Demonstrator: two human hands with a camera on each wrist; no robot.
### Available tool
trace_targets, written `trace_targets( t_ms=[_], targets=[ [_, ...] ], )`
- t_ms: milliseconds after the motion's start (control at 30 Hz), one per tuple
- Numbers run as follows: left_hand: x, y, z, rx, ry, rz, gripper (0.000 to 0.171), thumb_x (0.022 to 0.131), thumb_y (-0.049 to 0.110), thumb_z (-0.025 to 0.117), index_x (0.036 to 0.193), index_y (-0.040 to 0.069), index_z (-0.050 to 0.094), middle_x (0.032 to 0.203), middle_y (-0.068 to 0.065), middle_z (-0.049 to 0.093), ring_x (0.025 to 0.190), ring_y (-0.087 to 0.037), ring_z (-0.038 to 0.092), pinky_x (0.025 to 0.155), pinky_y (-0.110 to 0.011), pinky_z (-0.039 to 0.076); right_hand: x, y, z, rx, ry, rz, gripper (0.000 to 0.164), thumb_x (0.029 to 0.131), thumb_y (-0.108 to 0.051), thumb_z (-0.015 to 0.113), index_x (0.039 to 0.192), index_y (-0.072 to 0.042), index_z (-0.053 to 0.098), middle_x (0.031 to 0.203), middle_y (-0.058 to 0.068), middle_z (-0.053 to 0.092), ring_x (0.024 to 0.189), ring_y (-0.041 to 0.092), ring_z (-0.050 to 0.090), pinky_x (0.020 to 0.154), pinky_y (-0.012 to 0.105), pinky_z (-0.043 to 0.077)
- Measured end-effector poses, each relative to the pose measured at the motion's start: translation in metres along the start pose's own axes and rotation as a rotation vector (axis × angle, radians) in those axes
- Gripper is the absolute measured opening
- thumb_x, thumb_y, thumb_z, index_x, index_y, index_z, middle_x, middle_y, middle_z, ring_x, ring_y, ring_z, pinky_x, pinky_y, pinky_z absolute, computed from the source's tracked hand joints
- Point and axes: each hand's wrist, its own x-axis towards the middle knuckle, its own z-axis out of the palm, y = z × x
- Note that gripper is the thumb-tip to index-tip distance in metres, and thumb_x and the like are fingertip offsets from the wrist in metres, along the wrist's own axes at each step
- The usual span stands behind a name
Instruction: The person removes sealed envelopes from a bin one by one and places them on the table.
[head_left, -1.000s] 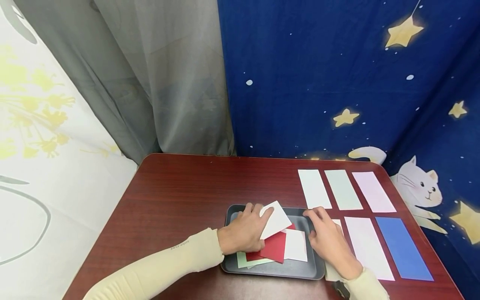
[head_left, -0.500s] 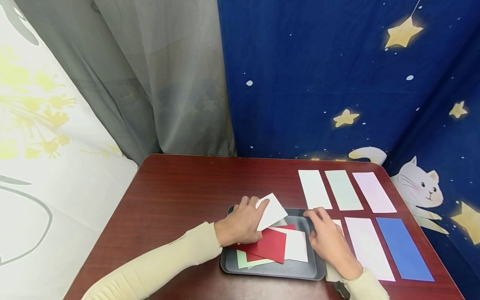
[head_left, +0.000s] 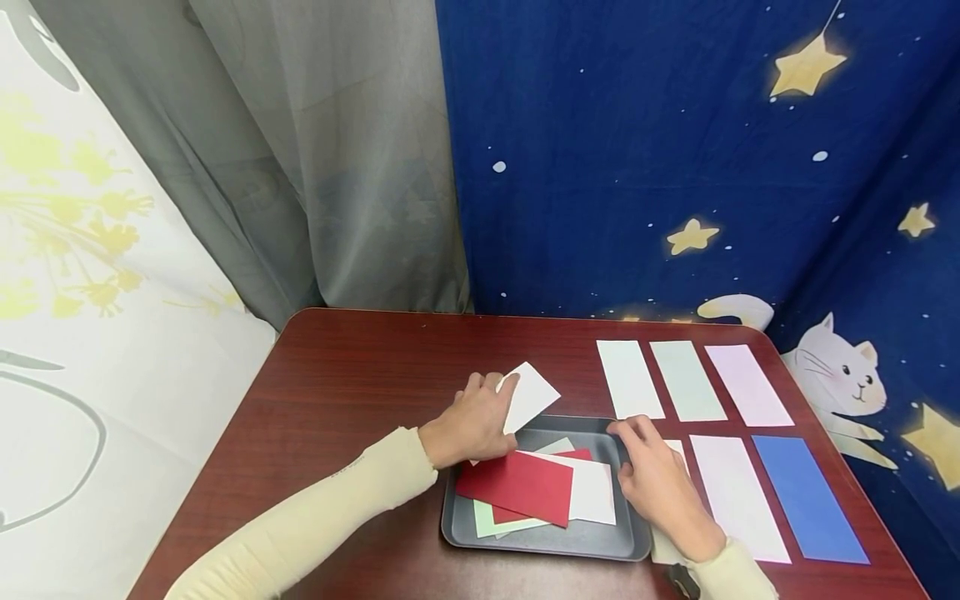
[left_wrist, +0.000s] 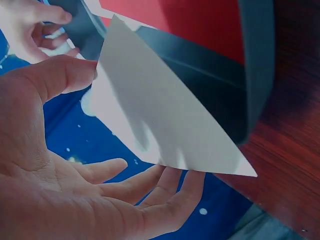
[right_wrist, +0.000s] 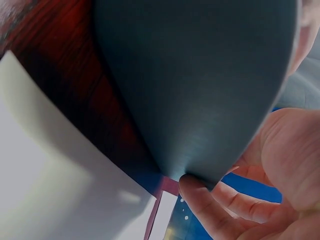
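Note:
My left hand (head_left: 474,421) pinches a white card (head_left: 531,396) between thumb and fingers, raised over the far left part of a dark grey tray (head_left: 540,546). In the left wrist view the card (left_wrist: 145,100) is tilted, its lower edge on the fingertips. A red card (head_left: 525,487) lies topmost in the tray, overlapping another red card, a white card (head_left: 594,492) and a pale green card (head_left: 487,518). My right hand (head_left: 660,483) grips the tray's rim near the far right corner; in the right wrist view a fingertip (right_wrist: 197,192) presses the tray's outer wall (right_wrist: 200,75).
Right of the tray, rectangular cards lie in two rows on the brown table (head_left: 360,358): pale ones, a pink one (head_left: 748,385) and a blue one (head_left: 810,498). My right forearm partly covers one near card. Curtains hang behind the table.
My left hand has moved away and to the left with the white card, from over the pile to the tray's far edge, uncovering more of the red card. The right hand stays put.

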Motion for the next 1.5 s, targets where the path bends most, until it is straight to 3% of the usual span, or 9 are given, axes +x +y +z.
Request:
trace_targets(
  t_ms=[267, 700, 1100, 1500],
  targets=[
    [0.009, -0.025, -0.001, -0.108, 0.022, -0.095, 0.091, 0.075, 0.038, 0.075, 0.149, 0.002, 0.035, 0.131, -0.019, 0.051, 0.112, -0.036, 0.048, 0.077, -0.048, 0.049, 0.0, 0.001, 0.001, -0.001, 0.031, -0.027, 0.053, 0.063, 0.011, 0.064, 0.112, -0.01, 0.065, 0.106, 0.004, 0.056, 0.054, 0.009, 0.041, 0.048, 0.029, 0.038],
    [0.025, -0.062, 0.004, -0.132, 0.012, -0.252, 0.088, 0.079, 0.04, 0.075, 0.148, 0.004, 0.034, 0.124, -0.019, 0.052, 0.111, -0.037, 0.047, 0.078, -0.053, 0.049, 0.0, 0.001, 0.001, 0.006, 0.022, -0.015, 0.054, 0.063, 0.011, 0.066, 0.114, -0.009, 0.065, 0.107, 0.004, 0.056, 0.058, 0.011, 0.046, 0.049, 0.029, 0.041],
    [0.032, -0.096, 0.017, -0.162, -0.023, -0.367, 0.092, 0.081, 0.041, 0.074, 0.15, 0.0, 0.029, 0.133, -0.025, 0.047, 0.121, -0.044, 0.042, 0.084, -0.056, 0.047, -0.001, 0.001, 0.003, -0.002, 0.012, -0.004, 0.054, 0.064, 0.011, 0.066, 0.114, -0.009, 0.065, 0.106, 0.006, 0.055, 0.057, 0.01, 0.045, 0.048, 0.027, 0.038],
    [0.032, -0.111, 0.03, -0.167, -0.068, -0.479, 0.095, 0.081, 0.044, 0.073, 0.15, -0.002, 0.028, 0.131, -0.031, 0.045, 0.118, -0.045, 0.043, 0.082, -0.056, 0.048, -0.001, 0.003, 0.005, -0.01, 0.023, -0.008, 0.053, 0.064, 0.011, 0.068, 0.113, -0.009, 0.064, 0.107, 0.007, 0.055, 0.058, 0.012, 0.046, 0.049, 0.028, 0.041]
  ],
)
